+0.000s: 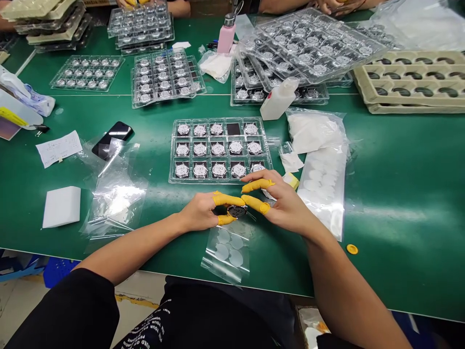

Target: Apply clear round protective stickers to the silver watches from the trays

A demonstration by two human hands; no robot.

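My left hand [201, 211] pinches a round metal watch case [237, 211] between thumb and index finger, both in yellow finger cots. Close against it on the right is my right hand [281, 203], its cotted thumb by the left index fingertip and the watch's rim. The right fingers are apart, with nothing visible between them. Beyond my hands lies a clear plastic tray [218, 182] of watch cases; one back-row compartment shows just a dark square pad [233, 129]. Below the watch is a clear sheet [214, 264] with several round translucent film discs [236, 258].
To the right lie a long strip of discs [321, 189] and a white bag [316, 131]. A white bottle [279, 101] stands behind the tray. Leftward are plastic film [116, 194], a phone [113, 138] and a white block [61, 207]. Stacked watch trays [308, 43] and co-workers' hands [332, 6] are farther back.
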